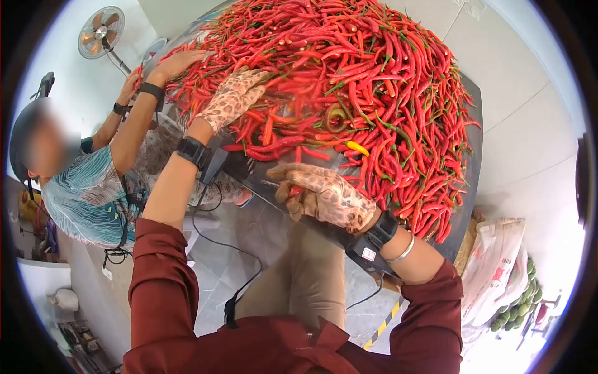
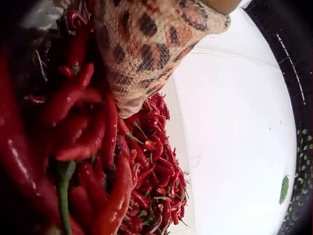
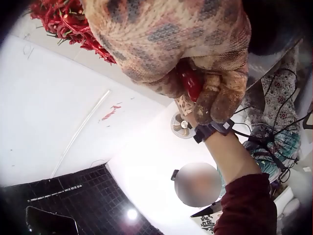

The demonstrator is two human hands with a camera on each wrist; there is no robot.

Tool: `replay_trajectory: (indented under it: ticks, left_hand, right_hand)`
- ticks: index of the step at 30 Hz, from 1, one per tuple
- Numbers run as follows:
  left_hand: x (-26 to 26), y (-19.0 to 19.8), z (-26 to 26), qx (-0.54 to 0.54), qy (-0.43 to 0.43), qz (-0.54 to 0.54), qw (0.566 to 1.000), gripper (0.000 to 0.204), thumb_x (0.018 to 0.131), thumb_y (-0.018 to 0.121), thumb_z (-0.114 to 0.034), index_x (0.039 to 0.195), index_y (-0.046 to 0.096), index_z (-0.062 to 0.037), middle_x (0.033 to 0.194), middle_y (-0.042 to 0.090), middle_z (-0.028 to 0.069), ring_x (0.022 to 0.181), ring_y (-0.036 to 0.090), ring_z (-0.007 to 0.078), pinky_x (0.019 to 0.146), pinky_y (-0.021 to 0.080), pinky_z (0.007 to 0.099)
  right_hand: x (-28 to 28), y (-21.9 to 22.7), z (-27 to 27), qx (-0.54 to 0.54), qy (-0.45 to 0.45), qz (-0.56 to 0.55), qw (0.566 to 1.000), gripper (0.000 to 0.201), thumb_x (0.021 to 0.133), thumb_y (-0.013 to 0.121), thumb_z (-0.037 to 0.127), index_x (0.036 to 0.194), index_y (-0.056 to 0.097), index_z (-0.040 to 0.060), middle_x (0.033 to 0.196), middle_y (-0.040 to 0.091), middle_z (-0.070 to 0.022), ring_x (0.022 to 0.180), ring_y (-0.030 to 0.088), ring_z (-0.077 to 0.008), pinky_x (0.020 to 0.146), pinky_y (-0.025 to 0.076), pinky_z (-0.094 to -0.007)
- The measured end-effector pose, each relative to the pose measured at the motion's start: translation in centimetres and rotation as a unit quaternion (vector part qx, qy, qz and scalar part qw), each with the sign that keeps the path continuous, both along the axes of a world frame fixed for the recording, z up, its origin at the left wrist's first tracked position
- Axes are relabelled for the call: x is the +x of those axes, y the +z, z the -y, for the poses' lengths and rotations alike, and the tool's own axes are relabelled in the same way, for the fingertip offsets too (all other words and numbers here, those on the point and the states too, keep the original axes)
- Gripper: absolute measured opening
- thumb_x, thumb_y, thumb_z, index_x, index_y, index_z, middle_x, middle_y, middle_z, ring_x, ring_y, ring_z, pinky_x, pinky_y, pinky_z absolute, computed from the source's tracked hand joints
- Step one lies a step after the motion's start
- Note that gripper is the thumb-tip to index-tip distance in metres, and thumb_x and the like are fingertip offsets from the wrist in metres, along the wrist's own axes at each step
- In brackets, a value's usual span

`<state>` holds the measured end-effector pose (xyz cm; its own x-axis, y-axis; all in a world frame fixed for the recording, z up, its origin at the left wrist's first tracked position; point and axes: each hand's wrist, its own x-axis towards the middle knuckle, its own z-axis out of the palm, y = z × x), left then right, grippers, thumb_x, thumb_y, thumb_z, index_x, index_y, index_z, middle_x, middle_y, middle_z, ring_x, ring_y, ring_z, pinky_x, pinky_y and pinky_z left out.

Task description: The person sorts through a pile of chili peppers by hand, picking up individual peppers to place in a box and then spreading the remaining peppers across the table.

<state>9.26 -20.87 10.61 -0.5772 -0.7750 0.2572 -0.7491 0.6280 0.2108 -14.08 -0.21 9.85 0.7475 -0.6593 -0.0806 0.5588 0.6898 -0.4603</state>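
Head view: beside chilli pile (image 1: 398, 93), right hand (image 1: 330, 196) grips red chilli (image 1: 296, 191) in curled fingers, likely light, slick, best held mid-body; left hand (image 1: 235, 101) on pile, fingers extended.

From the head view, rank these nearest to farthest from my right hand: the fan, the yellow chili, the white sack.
From your right hand:
1. Yellow chili: just ahead of it.
2. White sack: off to the right side.
3. Fan: farthest, at the upper left of the view.
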Motion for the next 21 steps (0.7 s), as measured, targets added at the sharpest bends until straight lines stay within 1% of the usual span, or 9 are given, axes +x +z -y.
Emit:
replay_trajectory:
  ticks: [4,10,13,15,16,17,19,20,21]
  left_hand:
    - [1.1,-0.6,0.8,-0.005,0.002,-0.011,1.000,0.046,0.100,0.044,-0.036,0.139,0.051,-0.0116,0.145,0.047,0.0105,0.142,0.031,0.0318,0.116,0.026,0.0433]
    - [1.0,-0.9,0.9,-0.028,0.050,-0.066,0.996,0.040,0.100,0.047,-0.032,0.131,0.058,-0.0092,0.141,0.050,0.0129,0.135,0.040,0.0310,0.113,0.030,0.0422]
    - [0.6,-0.6,1.0,-0.064,0.093,-0.095,0.989,0.035,0.097,0.053,-0.028,0.124,0.063,-0.0087,0.133,0.056,0.0131,0.125,0.049,0.0309,0.106,0.036,0.0423]
    - [-0.1,0.2,1.0,-0.164,0.079,-0.144,0.973,0.029,0.091,0.060,-0.023,0.116,0.067,-0.0091,0.126,0.060,0.0115,0.121,0.051,0.0330,0.104,0.038,0.0444]
    - [-0.5,1.3,0.9,-0.121,0.071,-0.125,0.982,0.041,0.091,0.061,-0.028,0.127,0.060,-0.0080,0.134,0.055,0.0149,0.128,0.046,0.0337,0.109,0.034,0.0440]
    - [-1.2,1.5,1.0,-0.119,0.070,-0.125,0.982,0.041,0.091,0.061,-0.028,0.127,0.060,-0.0080,0.134,0.055,0.0149,0.128,0.046,0.0337,0.109,0.034,0.0440]
    - [-2.5,1.8,2.5,-0.111,0.084,-0.099,0.985,0.063,0.090,0.062,-0.039,0.142,0.045,-0.0063,0.146,0.043,0.0178,0.138,0.035,0.0339,0.115,0.027,0.0428]
    - [-3.0,2.1,3.3,-0.061,0.114,-0.046,0.990,0.079,0.090,0.058,-0.050,0.150,0.031,-0.0049,0.154,0.031,0.0190,0.144,0.026,0.0334,0.118,0.021,0.0420]
    - [-3.2,2.1,3.8,-0.059,0.113,-0.047,0.991,0.079,0.090,0.058,-0.050,0.150,0.031,-0.0049,0.154,0.031,0.0190,0.144,0.026,0.0334,0.118,0.021,0.0420]
  right_hand:
    - [-0.3,0.3,0.0,0.015,0.010,0.016,1.000,0.039,0.102,0.049,0.015,0.138,0.045,-0.0011,0.097,0.051,-0.0063,0.080,0.051,-0.0106,0.064,0.044,-0.0178]
    - [-0.6,0.6,0.3,-0.058,0.014,-0.067,0.996,0.041,0.102,0.046,0.010,0.143,0.040,0.0015,0.102,0.048,-0.0083,0.082,0.050,-0.0106,0.055,0.041,-0.0118]
    - [-0.8,0.3,0.6,0.025,0.035,-0.002,0.999,0.042,0.103,0.044,0.009,0.144,0.038,0.0012,0.102,0.048,-0.0083,0.080,0.050,-0.0097,0.054,0.042,-0.0115]
    - [-0.7,0.1,0.7,0.060,0.057,0.020,0.996,0.042,0.103,0.043,0.008,0.144,0.037,0.0013,0.102,0.049,-0.0087,0.078,0.049,-0.0089,0.055,0.042,-0.0113]
    - [-0.6,0.1,0.7,0.061,0.056,0.021,0.996,0.042,0.103,0.043,0.008,0.144,0.037,0.0013,0.102,0.049,-0.0087,0.078,0.049,-0.0089,0.055,0.042,-0.0113]
    - [-0.6,0.1,0.6,0.061,0.048,0.020,0.997,0.042,0.103,0.042,0.008,0.145,0.036,0.0015,0.103,0.049,-0.0091,0.079,0.050,-0.0095,0.056,0.043,-0.0115]
    - [-0.5,0.1,0.5,0.063,0.041,0.017,0.997,0.043,0.103,0.042,0.007,0.145,0.036,0.0017,0.103,0.049,-0.0096,0.079,0.050,-0.0100,0.057,0.043,-0.0116]
    - [-0.5,0.0,0.5,0.064,0.044,0.024,0.997,0.043,0.103,0.042,0.007,0.145,0.036,0.0018,0.104,0.049,-0.0096,0.080,0.051,-0.0101,0.058,0.044,-0.0119]
    - [-0.6,0.0,0.5,0.065,0.048,0.031,0.996,0.043,0.103,0.042,0.007,0.145,0.036,0.0019,0.104,0.049,-0.0096,0.080,0.051,-0.0102,0.059,0.044,-0.0121]
